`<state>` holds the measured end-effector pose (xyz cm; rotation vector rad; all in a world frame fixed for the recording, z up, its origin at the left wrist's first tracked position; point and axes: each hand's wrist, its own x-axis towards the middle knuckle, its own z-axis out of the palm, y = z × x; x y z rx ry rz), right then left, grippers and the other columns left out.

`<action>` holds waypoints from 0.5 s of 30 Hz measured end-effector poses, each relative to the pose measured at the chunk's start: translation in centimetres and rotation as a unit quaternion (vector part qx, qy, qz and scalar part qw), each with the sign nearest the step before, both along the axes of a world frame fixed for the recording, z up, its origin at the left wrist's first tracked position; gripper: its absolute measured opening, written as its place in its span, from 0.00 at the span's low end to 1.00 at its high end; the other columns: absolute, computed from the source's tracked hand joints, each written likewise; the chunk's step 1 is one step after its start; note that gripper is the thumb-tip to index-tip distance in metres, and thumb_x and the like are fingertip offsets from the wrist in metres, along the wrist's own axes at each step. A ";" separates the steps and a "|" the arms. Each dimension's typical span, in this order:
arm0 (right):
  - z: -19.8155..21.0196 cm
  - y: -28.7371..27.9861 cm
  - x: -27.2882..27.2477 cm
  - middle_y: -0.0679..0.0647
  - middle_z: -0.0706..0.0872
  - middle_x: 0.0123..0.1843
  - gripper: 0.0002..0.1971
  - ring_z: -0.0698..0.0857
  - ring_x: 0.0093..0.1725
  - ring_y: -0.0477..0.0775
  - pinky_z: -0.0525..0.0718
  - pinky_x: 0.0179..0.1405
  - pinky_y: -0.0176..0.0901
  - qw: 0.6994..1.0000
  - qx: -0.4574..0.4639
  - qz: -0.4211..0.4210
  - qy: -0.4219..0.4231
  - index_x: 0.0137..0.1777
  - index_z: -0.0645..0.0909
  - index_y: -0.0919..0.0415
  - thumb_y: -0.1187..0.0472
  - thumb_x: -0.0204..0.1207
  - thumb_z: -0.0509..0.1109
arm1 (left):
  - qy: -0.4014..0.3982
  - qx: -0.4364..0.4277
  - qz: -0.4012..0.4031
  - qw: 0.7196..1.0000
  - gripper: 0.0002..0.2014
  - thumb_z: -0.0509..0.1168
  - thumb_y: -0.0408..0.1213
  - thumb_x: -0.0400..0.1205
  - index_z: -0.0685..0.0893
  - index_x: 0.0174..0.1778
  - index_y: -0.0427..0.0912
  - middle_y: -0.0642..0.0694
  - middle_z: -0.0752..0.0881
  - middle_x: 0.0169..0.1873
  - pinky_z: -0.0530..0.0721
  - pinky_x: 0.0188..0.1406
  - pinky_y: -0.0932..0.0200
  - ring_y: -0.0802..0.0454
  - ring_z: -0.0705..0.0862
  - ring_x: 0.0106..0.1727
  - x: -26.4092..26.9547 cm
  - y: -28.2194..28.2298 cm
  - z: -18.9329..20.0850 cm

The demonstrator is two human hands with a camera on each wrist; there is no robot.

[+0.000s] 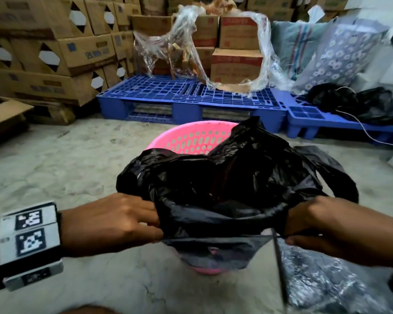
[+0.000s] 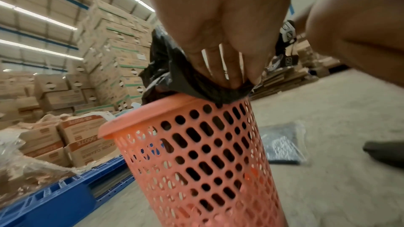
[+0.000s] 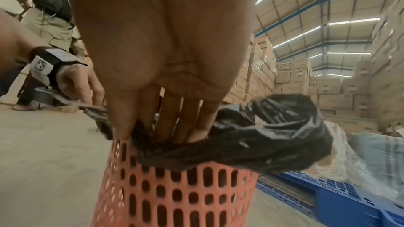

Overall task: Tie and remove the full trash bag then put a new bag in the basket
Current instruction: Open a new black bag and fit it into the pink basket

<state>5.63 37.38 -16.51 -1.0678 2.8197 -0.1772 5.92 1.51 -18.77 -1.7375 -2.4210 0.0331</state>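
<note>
Low in the frame, left hand [image 1: 114, 223] and right hand [image 1: 327, 225] each pinching the near edge of the black bag [image 1: 225, 182], stretched over the pink basket [image 1: 191, 138] at centre. Far rim still bare; fitting seemingly unfinished. Beyond, upper frame, blue pallet [image 1: 191, 98].

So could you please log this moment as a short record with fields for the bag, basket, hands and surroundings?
bag: black plastic trash bag, mouth open, over the basket's near rim
basket: pink perforated plastic basket, upright on the concrete floor
left hand: grips bag edge
right hand: grips bag edge
behind: blue plastic pallet, cardboard boxes
</note>
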 end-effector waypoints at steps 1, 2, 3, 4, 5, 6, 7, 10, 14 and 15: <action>0.4 0.6 -1.2 0.42 0.83 0.40 0.19 0.82 0.40 0.42 0.80 0.37 0.40 0.998 -0.059 0.033 0.019 0.40 0.78 0.50 0.37 0.76 0.55 | -0.029 0.011 0.020 0.999 0.07 0.61 0.39 0.82 0.85 0.47 0.46 0.52 0.88 0.42 0.83 0.36 0.59 0.52 0.85 0.44 -0.1 -0.1 0.2; -1.8 0.6 0.2 0.41 0.84 0.40 0.20 0.83 0.40 0.40 0.82 0.37 0.40 0.999 -0.011 0.027 0.032 0.41 0.79 0.49 0.36 0.76 0.54 | -0.070 0.033 0.042 0.996 0.07 0.63 0.41 0.82 0.85 0.49 0.46 0.53 0.88 0.43 0.83 0.39 0.62 0.54 0.86 0.46 -0.4 -0.4 0.1; -0.8 0.8 -0.1 0.40 0.85 0.40 0.21 0.83 0.39 0.39 0.83 0.38 0.40 0.999 -0.032 0.007 -0.003 0.41 0.80 0.47 0.34 0.75 0.53 | -0.111 0.064 0.065 0.990 0.07 0.64 0.42 0.81 0.86 0.49 0.46 0.53 0.89 0.44 0.83 0.42 0.65 0.57 0.86 0.46 -0.7 -0.5 0.3; -0.6 1.1 -0.4 0.40 0.86 0.40 0.22 0.84 0.39 0.38 0.84 0.38 0.41 0.999 -0.041 0.009 -0.017 0.41 0.82 0.46 0.33 0.74 0.53 | -0.153 0.103 0.090 0.979 0.07 0.66 0.42 0.79 0.88 0.47 0.46 0.54 0.90 0.43 0.83 0.44 0.68 0.60 0.87 0.46 -1.1 -0.8 0.4; -1.5 1.2 -0.3 0.40 0.87 0.40 0.20 0.85 0.39 0.38 0.85 0.39 0.40 0.996 -0.069 0.011 -0.047 0.39 0.82 0.43 0.32 0.72 0.55 | -0.191 0.150 0.122 0.962 0.08 0.66 0.43 0.78 0.89 0.45 0.45 0.54 0.91 0.41 0.83 0.43 0.70 0.61 0.88 0.43 -1.5 -1.0 0.6; -1.6 1.5 -0.3 0.40 0.89 0.40 0.18 0.87 0.38 0.39 0.86 0.39 0.40 0.991 -0.105 -0.013 -0.083 0.37 0.83 0.39 0.31 0.71 0.57 | -0.233 0.205 0.159 0.937 0.09 0.68 0.45 0.75 0.90 0.41 0.45 0.53 0.92 0.37 0.83 0.42 0.70 0.60 0.89 0.40 -1.9 -1.2 0.6; -1.4 1.7 -0.9 0.39 0.90 0.40 0.16 0.88 0.38 0.40 0.87 0.39 0.41 0.987 -0.117 -0.035 -0.108 0.36 0.83 0.36 0.30 0.69 0.59 | -0.281 0.260 0.204 0.901 0.11 0.70 0.47 0.71 0.91 0.38 0.44 0.50 0.93 0.35 0.85 0.40 0.69 0.56 0.90 0.38 -2.4 -1.4 0.7; -1.5 2.3 -1.6 0.45 0.90 0.33 0.21 0.85 0.32 0.46 0.87 0.35 0.46 0.964 -0.188 -0.080 -0.171 0.36 0.88 0.46 0.30 0.66 0.66 | -0.409 0.405 0.285 0.767 0.08 0.74 0.37 0.64 0.92 0.33 0.36 0.39 0.93 0.32 0.88 0.37 0.64 0.44 0.91 0.36 -3.5 -2.0 0.2; -0.6 2.9 -2.1 0.57 0.92 0.32 0.25 0.89 0.30 0.52 0.87 0.32 0.39 0.913 -0.287 -0.159 -0.241 0.38 0.90 0.60 0.36 0.56 0.78 | -0.270 0.443 0.305 0.798 0.05 0.73 0.35 0.68 0.92 0.34 0.38 0.44 0.93 0.32 0.88 0.38 0.64 0.48 0.91 0.37 -3.7 -2.4 -0.1; -0.3 3.1 -2.2 0.59 0.93 0.33 0.29 0.90 0.31 0.54 0.88 0.32 0.39 0.910 -0.304 -0.173 -0.222 0.39 0.90 0.60 0.33 0.51 0.79 | -0.194 0.406 0.295 0.843 0.09 0.71 0.42 0.69 0.92 0.36 0.40 0.49 0.93 0.33 0.87 0.39 0.64 0.54 0.90 0.37 -3.5 -2.4 -0.1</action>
